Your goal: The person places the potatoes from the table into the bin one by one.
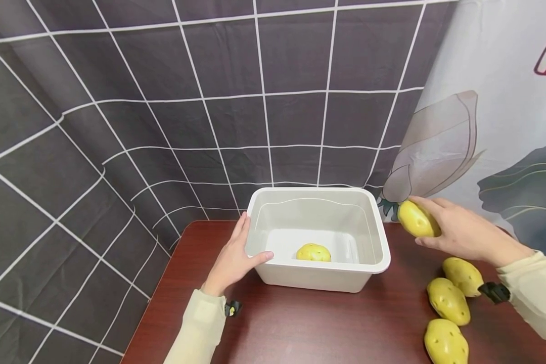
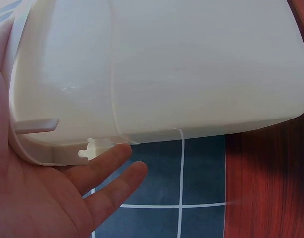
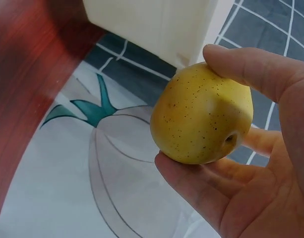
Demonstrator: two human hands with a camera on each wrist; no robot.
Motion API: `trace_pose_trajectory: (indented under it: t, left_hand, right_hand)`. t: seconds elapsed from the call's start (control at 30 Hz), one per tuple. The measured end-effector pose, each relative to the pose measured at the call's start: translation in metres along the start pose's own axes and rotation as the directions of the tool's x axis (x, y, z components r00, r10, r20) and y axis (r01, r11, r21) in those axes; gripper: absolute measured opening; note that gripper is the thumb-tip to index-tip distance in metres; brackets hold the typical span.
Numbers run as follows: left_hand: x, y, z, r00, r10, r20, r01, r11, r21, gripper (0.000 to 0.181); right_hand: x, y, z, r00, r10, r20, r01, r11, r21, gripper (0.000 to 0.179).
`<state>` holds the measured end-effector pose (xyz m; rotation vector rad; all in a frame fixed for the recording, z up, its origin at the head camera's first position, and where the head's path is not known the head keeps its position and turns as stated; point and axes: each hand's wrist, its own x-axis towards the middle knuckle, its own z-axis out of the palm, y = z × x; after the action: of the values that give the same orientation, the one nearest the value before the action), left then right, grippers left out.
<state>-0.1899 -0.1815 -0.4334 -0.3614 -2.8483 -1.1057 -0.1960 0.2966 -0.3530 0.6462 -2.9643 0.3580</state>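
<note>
A white plastic bin [image 1: 318, 275] stands on the table with one yellow potato [image 1: 313, 252] on its floor. My left hand [image 1: 234, 259] rests at the bin's near left corner, thumb stretched over the front rim. In the left wrist view its fingers [image 2: 119, 181] lie fairly straight beside the bin's outer wall [image 2: 191, 74]. Beyond the bin's right side, my right hand [image 1: 464, 230] holds another yellow potato [image 1: 416, 220] in the air. The right wrist view has that dimpled, speckled potato [image 3: 201, 116] pinched between thumb and fingers.
Three more potatoes lie on the right of the table: one at the back [image 1: 463, 276], a middle one [image 1: 448, 301] and a front one [image 1: 446, 342]. The reddish-brown table [image 1: 309, 323] ends behind the bin, against a dark gridded cloth [image 1: 296, 121] and a pale flowered cloth [image 1: 505, 101].
</note>
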Motion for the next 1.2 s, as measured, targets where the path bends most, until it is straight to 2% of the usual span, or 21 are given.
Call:
trace_pose_trajectory:
  t: [0.57,1.03,1.2]
  left_hand:
    - [0.0,0.001,-0.001,1.0,0.012,0.001,-0.012,1.0,-0.004,0.112]
    - [0.0,0.001,-0.001,1.0,0.003,0.006,-0.003,1.0,-0.009,0.112]
    - [0.0,0.0,0.0,1.0,0.009,-0.002,-0.009,1.0,-0.006,0.112]
  right_hand:
    - [0.003,-0.016,-0.005,0.997,-0.067,-0.042,0.067,0.998,-0.002,0.091]
    - [0.004,-0.028,-0.01,0.998,-0.056,-0.025,0.056,0.998,-0.001,0.091]
    - [0.007,-0.034,-0.011,0.996,-0.078,-0.031,0.078,0.997,0.002,0.091]
